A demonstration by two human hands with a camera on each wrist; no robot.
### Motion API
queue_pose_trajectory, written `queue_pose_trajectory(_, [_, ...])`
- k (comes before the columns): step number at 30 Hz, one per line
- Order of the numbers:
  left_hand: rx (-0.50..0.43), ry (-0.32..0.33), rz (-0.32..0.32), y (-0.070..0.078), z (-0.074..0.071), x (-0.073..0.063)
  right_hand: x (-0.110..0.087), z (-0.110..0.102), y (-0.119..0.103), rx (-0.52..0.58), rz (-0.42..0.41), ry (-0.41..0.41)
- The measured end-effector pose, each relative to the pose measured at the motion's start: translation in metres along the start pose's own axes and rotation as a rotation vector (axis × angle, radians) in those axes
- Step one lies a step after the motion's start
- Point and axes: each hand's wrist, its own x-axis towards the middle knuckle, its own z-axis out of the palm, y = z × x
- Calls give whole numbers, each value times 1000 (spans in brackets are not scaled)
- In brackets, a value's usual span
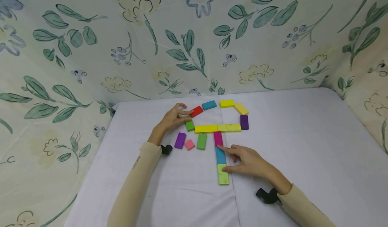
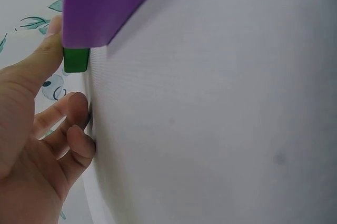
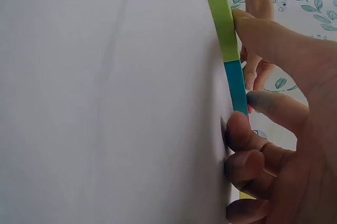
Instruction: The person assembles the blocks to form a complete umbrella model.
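Observation:
In the head view my left hand (image 1: 172,118) reaches to the upper left of a block arrangement. Its index fingertip touches a red block (image 1: 197,111), and the thumb lies at a small green block (image 1: 190,126). My right hand (image 1: 251,161) rests over a column of blocks. Its index fingertip is where a magenta block (image 1: 218,138) meets a blue block (image 1: 221,157); the thumb touches a lime block (image 1: 223,179). In the right wrist view the lime block (image 3: 220,18) and blue block (image 3: 236,84) stand end to end, the other fingers curled beside them.
Two yellow blocks (image 1: 206,129) form a bar above the column. Blue (image 1: 209,105), yellow (image 1: 227,103), pale yellow (image 1: 241,108) and dark purple (image 1: 244,122) blocks curve over it. Purple (image 1: 180,140), pink (image 1: 189,144) and green (image 1: 201,141) blocks lie below on white cloth (image 1: 303,146).

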Motion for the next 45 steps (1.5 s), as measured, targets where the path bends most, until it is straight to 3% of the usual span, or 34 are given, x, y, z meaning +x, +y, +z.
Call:
queue_pose_trajectory(11, [7, 8, -11, 0, 0, 0, 3, -4, 3, 52, -33, -18])
queue_pose_trajectory(14, [6, 9, -2, 0, 0, 0, 7, -12, 2, 73, -44, 11])
queue_pose_trajectory(18, [14, 12, 19, 0, 1, -1, 21, -24, -3, 64, -108, 96])
queue_pose_trajectory(21, [16, 19, 30, -1, 0, -1, 38, -31, -9, 61, -160, 108])
queue_pose_trajectory(30, [9, 17, 52, -5, 3, 2, 97, -40, -16, 119, -236, -90])
queue_pose_trajectory(37, [-3, 6, 54, -4, 2, 1, 123, -37, -22, 107, -260, -270])
queue_pose_trajectory(45, [-12, 11, 36, -6, 1, 3, 137, -29, -22, 86, -239, -311])
